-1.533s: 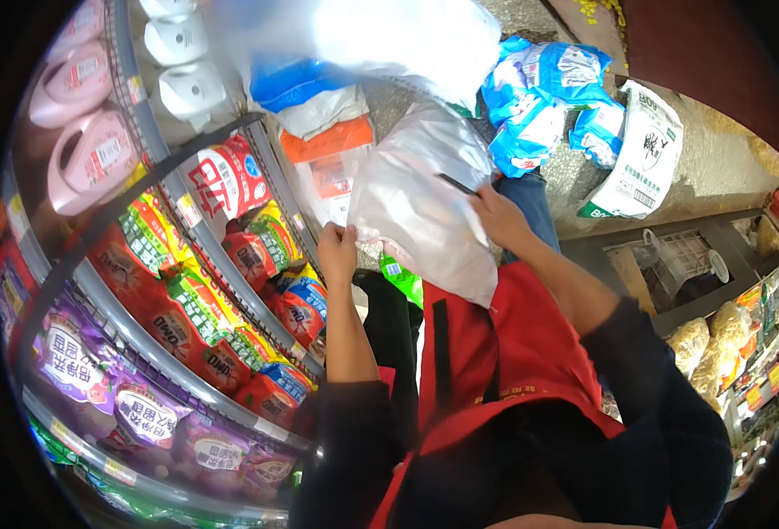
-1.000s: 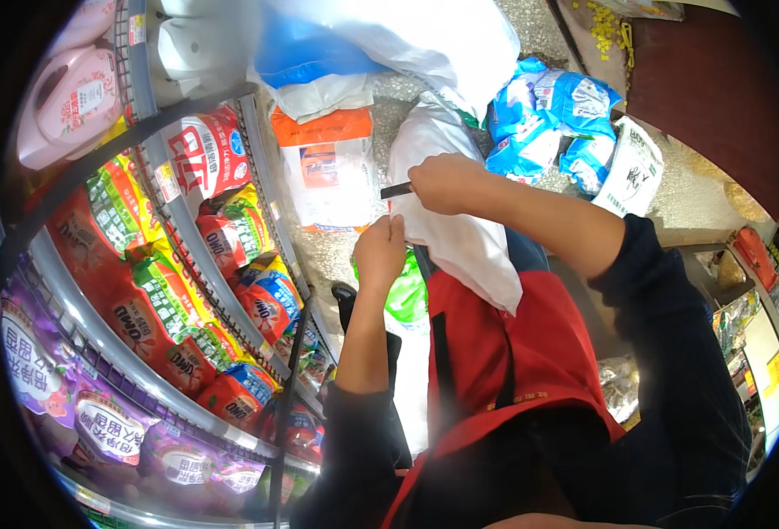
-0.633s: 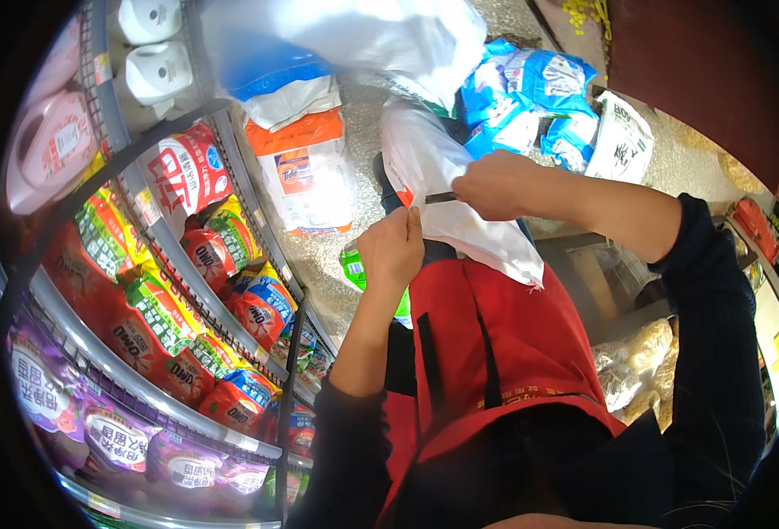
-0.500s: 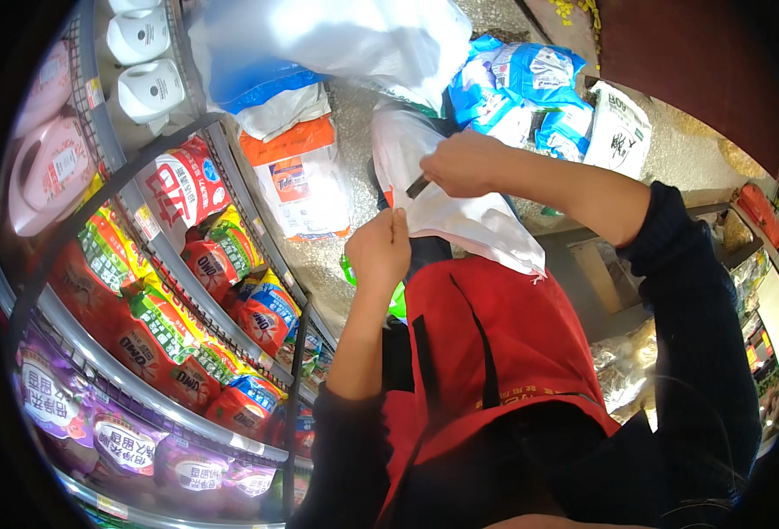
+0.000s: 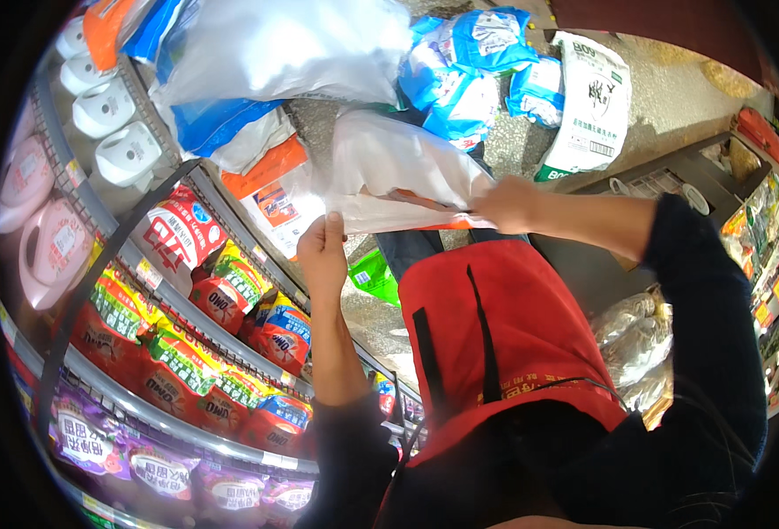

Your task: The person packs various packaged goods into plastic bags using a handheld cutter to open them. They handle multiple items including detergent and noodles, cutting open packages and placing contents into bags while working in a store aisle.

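Note:
A white plastic sack [image 5: 398,163] is stretched between my two hands in front of my red apron [image 5: 504,326]. My left hand [image 5: 323,251] pinches its left corner, thumb up. At the right end of the same edge, my right hand [image 5: 511,207] is closed and slightly blurred. From the right hand a thin brownish-dark strip [image 5: 420,199] runs toward the middle of the sack; it looks like a knife-like tool, partly covered by the plastic. A bright green packet [image 5: 374,278] lies on the floor below the sack.
Shelves at left hold detergent bags [image 5: 182,353], purple packs [image 5: 160,472], pink jugs [image 5: 55,251] and white jugs [image 5: 128,154]. Ahead on the floor lie a big translucent bag [image 5: 293,48], blue-white packs [image 5: 460,79] and a white-green sack [image 5: 590,106]. Bagged goods [image 5: 632,344] stand at right.
My hands have moved apart, the right going right and down, the left shifting left. The sack is now pulled taut sideways. The dark tool showed between the hands before.

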Demonstrator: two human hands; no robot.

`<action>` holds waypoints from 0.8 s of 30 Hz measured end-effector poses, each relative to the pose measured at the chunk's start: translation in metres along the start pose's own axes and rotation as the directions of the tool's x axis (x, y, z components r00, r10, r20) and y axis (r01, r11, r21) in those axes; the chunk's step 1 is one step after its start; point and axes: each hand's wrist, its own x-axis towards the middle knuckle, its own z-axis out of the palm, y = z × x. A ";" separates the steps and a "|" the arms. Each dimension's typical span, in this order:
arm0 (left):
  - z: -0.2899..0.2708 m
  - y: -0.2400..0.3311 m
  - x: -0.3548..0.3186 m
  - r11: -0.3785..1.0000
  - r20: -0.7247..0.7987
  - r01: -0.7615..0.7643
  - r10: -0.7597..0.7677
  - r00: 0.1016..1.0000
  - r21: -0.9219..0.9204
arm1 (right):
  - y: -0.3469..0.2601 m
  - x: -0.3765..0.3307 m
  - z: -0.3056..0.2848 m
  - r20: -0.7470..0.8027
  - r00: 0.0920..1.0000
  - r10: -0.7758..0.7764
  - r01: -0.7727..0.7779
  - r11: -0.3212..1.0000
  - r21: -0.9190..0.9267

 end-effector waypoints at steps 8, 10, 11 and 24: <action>0.010 0.008 0.005 0.998 0.034 -0.037 0.035 0.999 0.050 | 0.042 -0.061 0.009 -0.245 0.952 0.182 -0.152 0.979 0.138; 0.009 0.008 0.007 0.999 0.019 -0.043 0.043 0.999 0.007 | 0.036 -0.035 0.028 -0.290 0.949 0.127 -0.108 0.991 0.080; 0.008 0.008 0.008 1.000 -0.023 -0.012 0.012 1.000 0.005 | 0.038 -0.033 0.042 -0.202 0.967 0.153 -0.145 0.988 0.056; 0.009 0.008 0.008 0.992 0.007 -0.087 0.087 0.996 0.094 | 0.045 -0.065 0.050 -0.243 0.939 0.244 -0.222 0.968 0.116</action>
